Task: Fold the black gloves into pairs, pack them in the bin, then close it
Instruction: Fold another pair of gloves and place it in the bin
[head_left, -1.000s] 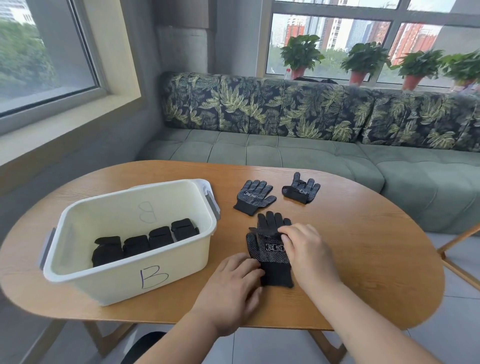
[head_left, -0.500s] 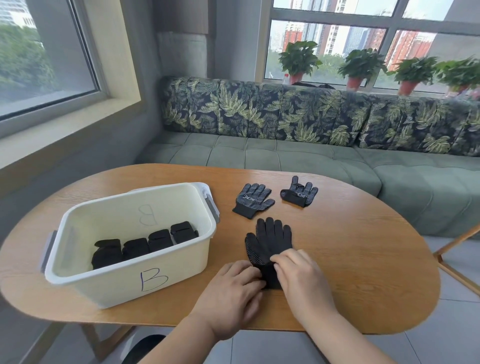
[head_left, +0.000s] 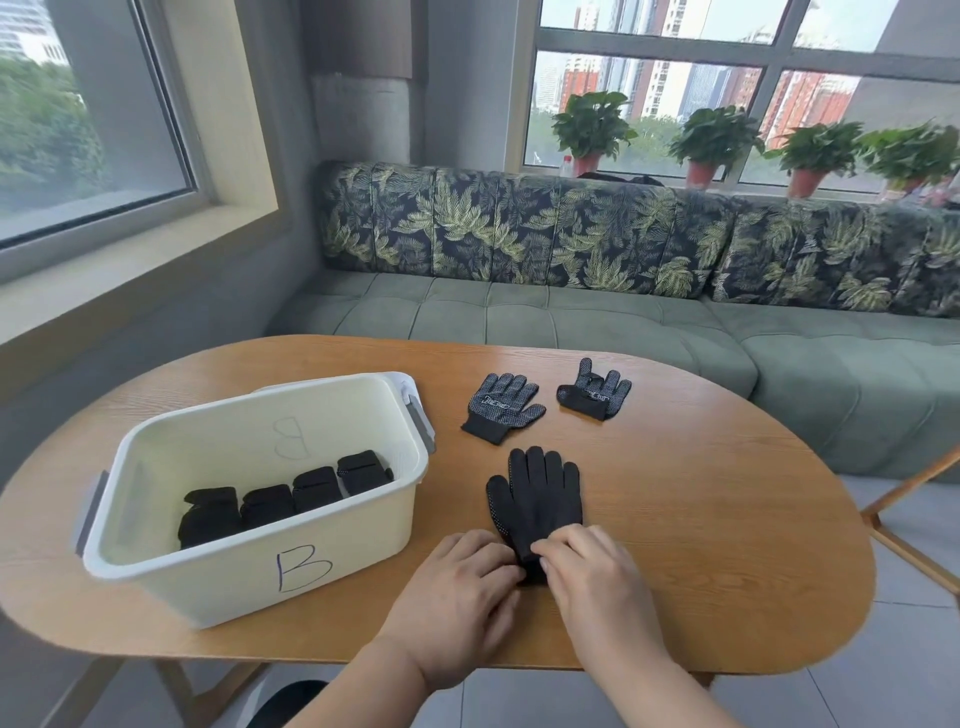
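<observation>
A stacked pair of black gloves (head_left: 535, 493) lies flat on the table in front of me, fingers pointing away. My left hand (head_left: 457, 597) and my right hand (head_left: 592, 571) both pinch its cuff at the near end. Two more dotted black gloves lie farther back: one (head_left: 500, 408) to the left, one (head_left: 595, 389) to the right. The cream bin (head_left: 249, 566) marked "B" stands open at the left. Inside it sit several folded glove bundles (head_left: 288, 501) in a row.
The oval wooden table (head_left: 727, 519) ends close to my body at the front. Behind it runs a green sofa (head_left: 571, 317) with leaf-patterned cushions, and potted plants (head_left: 711, 135) line the window sill. A wooden chair leg (head_left: 904, 493) shows at the right.
My right hand slid from the pair's palm area down to the cuff, joining the left hand there. The top glove now lies squarely on the lower one. The view shifted slightly.
</observation>
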